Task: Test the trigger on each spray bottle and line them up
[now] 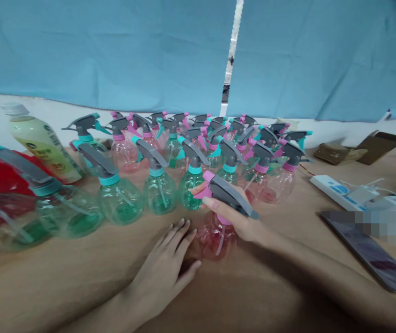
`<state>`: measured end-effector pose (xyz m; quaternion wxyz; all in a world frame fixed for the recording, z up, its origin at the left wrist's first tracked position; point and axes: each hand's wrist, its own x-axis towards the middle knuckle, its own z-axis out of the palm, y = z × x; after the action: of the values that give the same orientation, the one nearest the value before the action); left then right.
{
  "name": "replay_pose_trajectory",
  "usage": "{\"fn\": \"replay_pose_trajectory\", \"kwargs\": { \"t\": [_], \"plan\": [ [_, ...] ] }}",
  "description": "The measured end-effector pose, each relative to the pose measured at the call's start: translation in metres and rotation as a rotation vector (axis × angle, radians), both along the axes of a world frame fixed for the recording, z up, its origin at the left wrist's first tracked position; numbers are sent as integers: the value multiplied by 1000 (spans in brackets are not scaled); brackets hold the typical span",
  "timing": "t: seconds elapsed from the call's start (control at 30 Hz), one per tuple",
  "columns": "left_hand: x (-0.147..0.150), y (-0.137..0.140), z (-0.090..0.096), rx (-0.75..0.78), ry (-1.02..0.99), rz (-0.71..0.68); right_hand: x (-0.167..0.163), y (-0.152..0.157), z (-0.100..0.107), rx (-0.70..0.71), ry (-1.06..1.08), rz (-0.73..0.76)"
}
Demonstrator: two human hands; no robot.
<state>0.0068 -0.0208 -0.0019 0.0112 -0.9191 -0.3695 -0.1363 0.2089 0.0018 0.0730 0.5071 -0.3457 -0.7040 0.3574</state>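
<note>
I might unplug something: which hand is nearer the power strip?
Right: the right hand, holding a pink bottle, is left of the power strip; the left hand rests on the table, farther left.

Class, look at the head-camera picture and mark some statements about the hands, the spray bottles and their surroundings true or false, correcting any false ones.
1. The right hand holds a pink-collared spray bottle. True.
2. The left hand is beside that bottle, back facing up. True.
3. Every spray bottle has a pink collar. False: several have turquoise collars.
4. The cloth behind the bottles is red. False: the hanging cloth is blue.
5. A dark flat device lies to the right of the held bottle. True.
6. The power strip is left of the bottles. False: the power strip is to their right.
</note>
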Motion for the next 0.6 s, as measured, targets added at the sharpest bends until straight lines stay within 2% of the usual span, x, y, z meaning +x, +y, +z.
{"fn": "replay_pose_trajectory", "kwargs": {
  "t": [0.6],
  "plan": [
    [0,1,-1,1,-15,8,1,2,-2,13,-36,-6]
  ]
}}
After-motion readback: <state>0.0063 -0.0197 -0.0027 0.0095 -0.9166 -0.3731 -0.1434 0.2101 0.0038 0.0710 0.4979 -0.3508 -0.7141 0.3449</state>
